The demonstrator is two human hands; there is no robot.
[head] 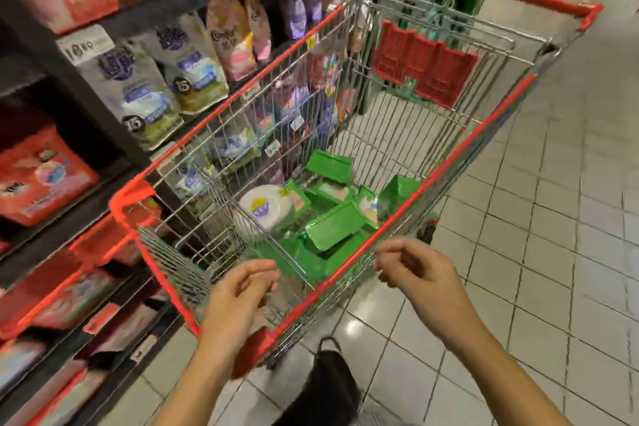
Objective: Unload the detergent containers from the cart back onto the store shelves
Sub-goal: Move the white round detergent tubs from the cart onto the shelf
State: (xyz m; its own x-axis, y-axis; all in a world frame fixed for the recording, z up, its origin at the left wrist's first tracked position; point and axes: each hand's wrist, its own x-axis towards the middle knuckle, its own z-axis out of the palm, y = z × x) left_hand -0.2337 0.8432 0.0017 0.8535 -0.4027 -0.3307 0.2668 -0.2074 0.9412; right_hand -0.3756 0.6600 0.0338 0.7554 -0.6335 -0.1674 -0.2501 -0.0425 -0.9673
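Note:
A wire shopping cart (460,156) with red trim stands in the aisle beside the store shelves (114,156). Several green detergent boxes (333,226) lie jumbled in its near end, with a round white container (259,207) among them. My left hand (238,290) hovers over the cart's near rim, fingers loosely curled, holding nothing. My right hand (411,270) hovers at the near right rim, fingers bent and apart, also holding nothing. Neither hand touches a box.
Shelves on the left hold grey pouches (138,93), pink pouches (231,38) and red detergent packs (38,180). The red child seat flap (425,62) is at the cart's far end. White tiled floor (570,218) stretches to the right. A dark shoe (328,380) shows below.

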